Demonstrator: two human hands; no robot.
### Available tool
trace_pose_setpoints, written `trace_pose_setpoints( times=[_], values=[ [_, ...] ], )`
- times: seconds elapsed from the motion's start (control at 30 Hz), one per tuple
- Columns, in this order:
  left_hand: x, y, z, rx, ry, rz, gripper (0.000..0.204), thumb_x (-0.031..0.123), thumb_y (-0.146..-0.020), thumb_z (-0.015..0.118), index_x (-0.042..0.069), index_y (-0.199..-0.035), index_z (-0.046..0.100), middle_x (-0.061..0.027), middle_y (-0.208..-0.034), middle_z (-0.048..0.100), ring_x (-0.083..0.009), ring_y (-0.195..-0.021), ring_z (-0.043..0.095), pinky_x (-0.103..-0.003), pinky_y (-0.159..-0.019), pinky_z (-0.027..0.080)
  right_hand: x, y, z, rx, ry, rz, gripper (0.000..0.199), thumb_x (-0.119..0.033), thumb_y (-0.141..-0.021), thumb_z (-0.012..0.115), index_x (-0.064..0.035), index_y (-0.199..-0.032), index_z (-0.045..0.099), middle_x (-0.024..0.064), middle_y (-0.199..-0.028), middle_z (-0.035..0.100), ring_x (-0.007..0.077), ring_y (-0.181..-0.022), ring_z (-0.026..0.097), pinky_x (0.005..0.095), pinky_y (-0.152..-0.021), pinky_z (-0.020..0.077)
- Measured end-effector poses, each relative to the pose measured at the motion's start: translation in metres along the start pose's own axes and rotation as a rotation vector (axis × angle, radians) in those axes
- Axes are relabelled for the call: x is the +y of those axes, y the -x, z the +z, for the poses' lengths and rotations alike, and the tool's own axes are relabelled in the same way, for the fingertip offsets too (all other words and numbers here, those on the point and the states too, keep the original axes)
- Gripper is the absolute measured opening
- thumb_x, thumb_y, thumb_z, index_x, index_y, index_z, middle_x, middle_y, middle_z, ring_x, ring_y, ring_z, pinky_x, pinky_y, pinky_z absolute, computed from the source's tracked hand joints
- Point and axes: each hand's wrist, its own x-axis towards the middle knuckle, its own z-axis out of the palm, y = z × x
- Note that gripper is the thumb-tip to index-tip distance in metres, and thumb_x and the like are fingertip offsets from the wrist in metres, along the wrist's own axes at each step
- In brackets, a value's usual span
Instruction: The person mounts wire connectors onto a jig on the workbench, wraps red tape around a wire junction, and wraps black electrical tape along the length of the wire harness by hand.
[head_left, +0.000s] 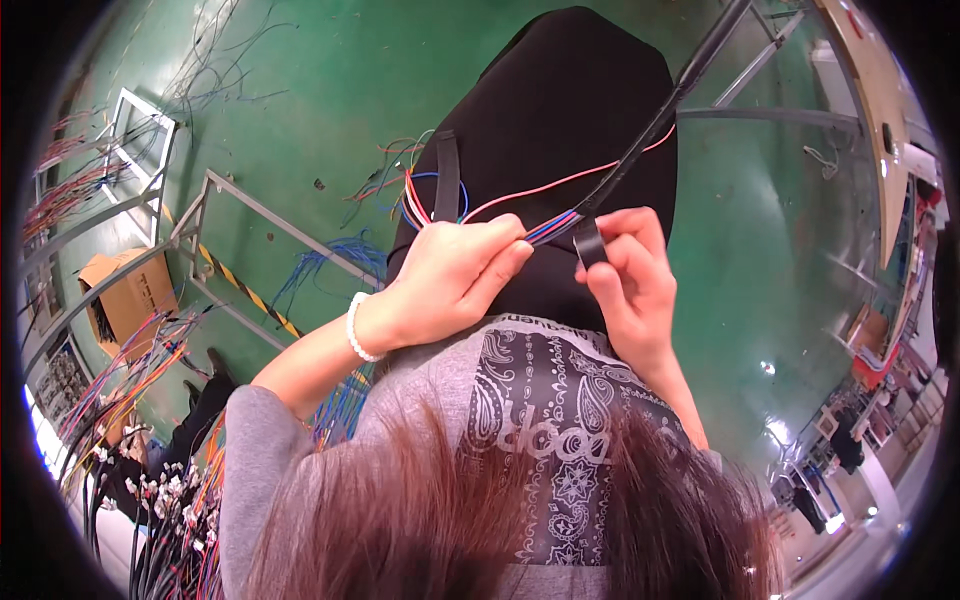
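Note:
My left hand (445, 270) is closed around a bundle of thin red, blue and white wires (552, 229) above my black-clad lap. Loose wire ends fan out beyond its far left side. To the right, my right hand (640, 290) pinches a small roll of black tape (588, 243) right beside the bundle. From there the wires run into a black-wrapped harness (648, 138) that slants up to the far right. One pink wire (560, 181) loops away from the rest across my lap. A black strip (447, 178) lies just past my left hand.
Grey metal frames (270, 228) stand on the green floor (330, 70) to the left, hung with blue wires (335, 262). An open cardboard box (128, 292) is behind them. Many cables with white connectors (170, 495) hang at lower left. A wooden board edge (868, 120) curves along the right.

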Motion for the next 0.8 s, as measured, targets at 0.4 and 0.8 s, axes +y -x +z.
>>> trace_pose_setpoints(
  times=[0.4,0.8],
  values=[
    [0.004,0.008,0.005,0.026,0.020,0.101,0.017,0.017,-0.092,0.059,0.002,-0.087,0.052,-0.0145,-0.065,0.055,-0.0343,-0.058,0.058,-0.041,-0.051,0.043,-0.014,-0.040,0.037,0.072,-0.662,0.522,0.030,-0.010,-0.089,0.067,-0.0050,-0.111,0.049,0.0063,-0.107,0.058,0.0147,-0.097,0.059,0.0290,-0.081,0.0500],
    [-0.012,0.007,0.005,0.056,-0.268,0.301,0.014,0.005,-0.080,0.063,0.006,-0.091,0.056,-0.0136,-0.070,0.058,-0.0333,-0.062,0.061,-0.041,-0.053,0.046,-0.041,-0.022,0.015,-0.325,0.084,-0.121,0.040,-0.030,-0.072,0.081,0.0027,-0.086,0.063,0.0108,-0.101,0.058,0.0187,-0.083,0.058,0.0275,-0.072,0.0482]
  ],
)
